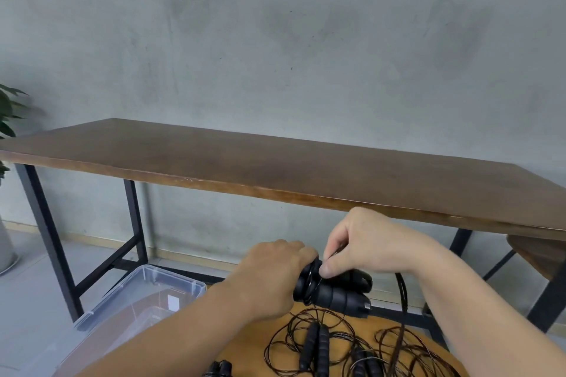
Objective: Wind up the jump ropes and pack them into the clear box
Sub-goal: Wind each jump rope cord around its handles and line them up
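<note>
Our left hand grips a pair of black jump-rope handles, while our right hand pinches the thin cord against them. Below, more jump ropes lie tangled on the round wooden tabletop. We see the clear box open on the floor, left.

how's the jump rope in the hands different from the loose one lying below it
The held jump rope is off the surface, gripped by the left hand, with the right hand pinching its cord at the handles. The loose jump rope lies untouched, its cord sprawled in wide loops. Both have black paired handles and thin dark cord.
</note>
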